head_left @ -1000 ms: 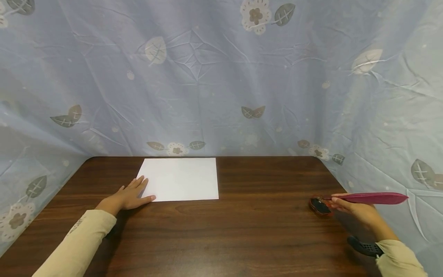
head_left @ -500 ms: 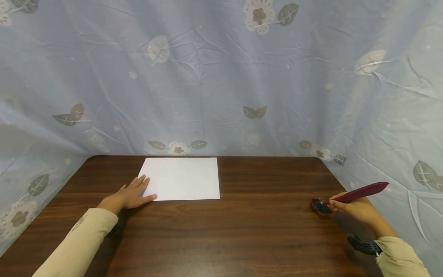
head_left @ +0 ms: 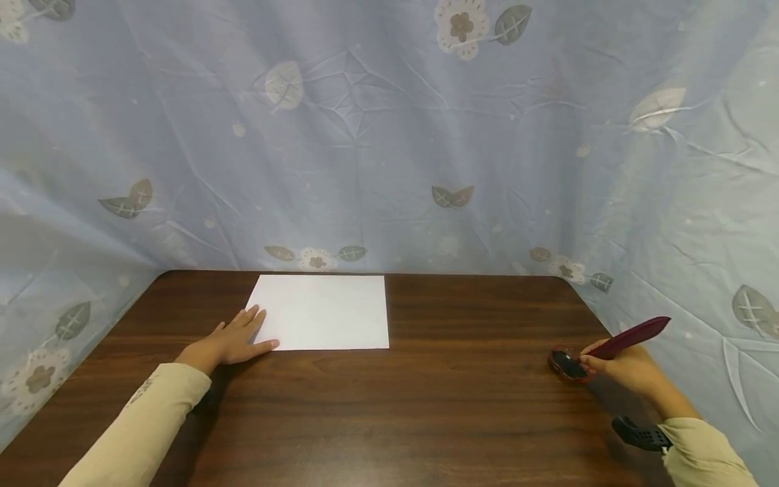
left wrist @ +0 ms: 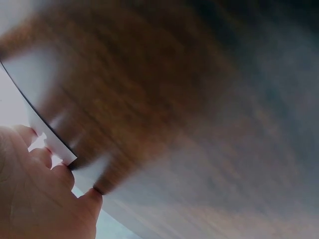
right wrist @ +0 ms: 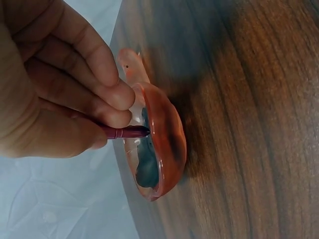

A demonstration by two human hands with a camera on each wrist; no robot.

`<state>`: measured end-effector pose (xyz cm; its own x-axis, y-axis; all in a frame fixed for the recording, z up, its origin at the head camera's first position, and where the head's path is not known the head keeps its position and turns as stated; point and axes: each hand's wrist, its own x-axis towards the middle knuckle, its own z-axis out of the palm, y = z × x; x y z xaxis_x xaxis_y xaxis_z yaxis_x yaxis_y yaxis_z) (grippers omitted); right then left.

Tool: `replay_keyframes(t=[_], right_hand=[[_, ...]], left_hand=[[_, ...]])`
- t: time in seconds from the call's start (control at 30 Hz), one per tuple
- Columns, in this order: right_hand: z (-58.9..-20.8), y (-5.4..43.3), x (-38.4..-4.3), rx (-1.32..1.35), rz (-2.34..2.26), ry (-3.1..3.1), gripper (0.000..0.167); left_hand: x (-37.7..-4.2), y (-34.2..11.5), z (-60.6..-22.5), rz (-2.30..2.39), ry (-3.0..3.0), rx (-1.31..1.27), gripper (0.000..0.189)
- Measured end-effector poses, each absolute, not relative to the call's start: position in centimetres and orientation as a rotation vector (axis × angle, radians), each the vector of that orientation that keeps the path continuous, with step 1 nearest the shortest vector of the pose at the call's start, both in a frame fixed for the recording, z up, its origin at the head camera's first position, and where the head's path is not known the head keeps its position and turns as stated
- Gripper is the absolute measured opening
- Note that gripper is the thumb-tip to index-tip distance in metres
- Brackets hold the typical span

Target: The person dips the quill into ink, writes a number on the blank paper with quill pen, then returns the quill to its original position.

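On the right of the table my right hand (head_left: 627, 372) pinches a dark red feather-shaped quill pen (head_left: 635, 336) between thumb and fingers. Its dark tip points down into a small translucent orange dish (right wrist: 172, 144) that has a handle. Black ink (right wrist: 147, 167) lies in the dish, and the pen's tip reaches in over it inside the rim. Far to the left, my left hand (head_left: 231, 341) lies flat with its fingers spread over the left edge of a white sheet of paper (head_left: 322, 311). Its fingertips and thumb rest on the near left corner.
The dark brown wooden table (head_left: 389, 419) runs between both hands, with its back edge just behind the paper. A pale blue curtain (head_left: 389, 135) with leaf and flower prints hangs behind it and along both sides.
The quill pen has tilted in my right hand: its feather end swung upward and inward, from lying nearly level to slanting up. The left hand stays on the paper.
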<state>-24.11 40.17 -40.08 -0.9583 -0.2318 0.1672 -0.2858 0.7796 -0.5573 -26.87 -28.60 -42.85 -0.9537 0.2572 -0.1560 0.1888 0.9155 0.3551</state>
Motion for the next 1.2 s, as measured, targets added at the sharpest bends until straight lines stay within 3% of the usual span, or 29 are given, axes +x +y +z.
replay_keyframes(t=[1.2], right_hand=[[-40.09, 40.27, -24.25, 0.502, 1.093, -2.886, 0.014]], left_hand=[[-26.71, -28.52, -42.57, 0.436, 2.9, 0.332, 0.089]])
